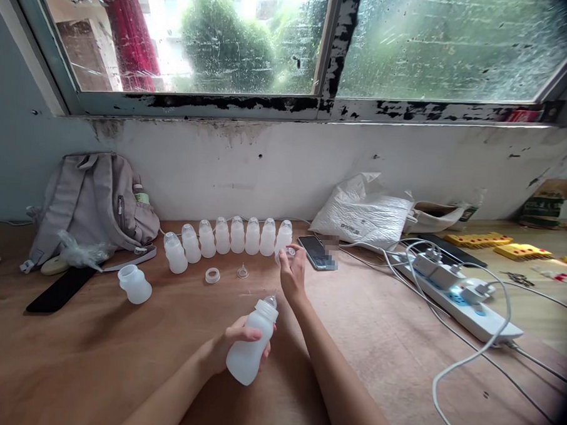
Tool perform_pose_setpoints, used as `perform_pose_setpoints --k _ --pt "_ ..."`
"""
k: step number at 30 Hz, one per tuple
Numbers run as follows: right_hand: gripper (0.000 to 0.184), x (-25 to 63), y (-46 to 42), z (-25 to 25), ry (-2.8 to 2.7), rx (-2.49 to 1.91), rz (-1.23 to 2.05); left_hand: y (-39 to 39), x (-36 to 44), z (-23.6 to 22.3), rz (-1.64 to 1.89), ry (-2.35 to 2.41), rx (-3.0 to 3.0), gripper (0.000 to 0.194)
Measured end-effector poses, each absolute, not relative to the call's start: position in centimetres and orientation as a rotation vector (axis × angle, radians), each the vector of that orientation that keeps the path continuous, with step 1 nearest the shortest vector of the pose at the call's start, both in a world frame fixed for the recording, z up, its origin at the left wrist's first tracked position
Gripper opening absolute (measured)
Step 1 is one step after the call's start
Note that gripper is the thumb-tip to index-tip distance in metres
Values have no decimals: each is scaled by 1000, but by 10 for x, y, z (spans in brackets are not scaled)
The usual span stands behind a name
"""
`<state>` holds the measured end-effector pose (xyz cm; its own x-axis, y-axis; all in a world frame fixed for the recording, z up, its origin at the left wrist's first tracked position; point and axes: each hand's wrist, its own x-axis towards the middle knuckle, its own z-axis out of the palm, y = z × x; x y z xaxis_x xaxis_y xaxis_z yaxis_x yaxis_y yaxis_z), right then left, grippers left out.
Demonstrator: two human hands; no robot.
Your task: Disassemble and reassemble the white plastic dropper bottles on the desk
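Observation:
My left hand (244,345) is wrapped round a frosted white baby bottle (249,349), tilted to the upper right with a clear nipple at its top. Fingers of my right hand (294,272) pinch a small clear cap (290,252), in front of the right end of a row of baby bottles (238,235). Several bottles stand in that row, each topped with a clear dome. Between the row and my left hand lie a white collar ring (212,276) and a clear nipple (243,271). Farther left is a bottle without a top (135,285).
A grey backpack (96,198) leans at the back left, behind a black flat case (61,290). Right of the bottles lie a phone (315,251) and a silver mailing bag (365,210). A power strip (462,298) with looping white cables occupies the right side. Yellow parts (521,250) lie beyond.

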<state>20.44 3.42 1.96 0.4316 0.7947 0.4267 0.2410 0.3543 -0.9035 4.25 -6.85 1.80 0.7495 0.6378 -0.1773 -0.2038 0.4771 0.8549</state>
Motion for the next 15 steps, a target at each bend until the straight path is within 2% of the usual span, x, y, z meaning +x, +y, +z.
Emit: perform_pose_setpoints --k 2,4,7,11,15 --pt "33 218 38 15 -1266 -1319 120 -66 45 13 594 568 919 37" --pt "35 228 42 8 -1363 -1407 -13 -62 47 6 658 605 882 36" --pt "35 236 48 -5 -1470 -1486 -6 -58 46 -1 758 618 824 36" --pt "23 237 51 -20 -1622 -1600 -48 -55 44 -2 865 622 726 37" --pt "19 233 47 -22 -1647 -1692 -123 -54 44 3 953 633 676 36"
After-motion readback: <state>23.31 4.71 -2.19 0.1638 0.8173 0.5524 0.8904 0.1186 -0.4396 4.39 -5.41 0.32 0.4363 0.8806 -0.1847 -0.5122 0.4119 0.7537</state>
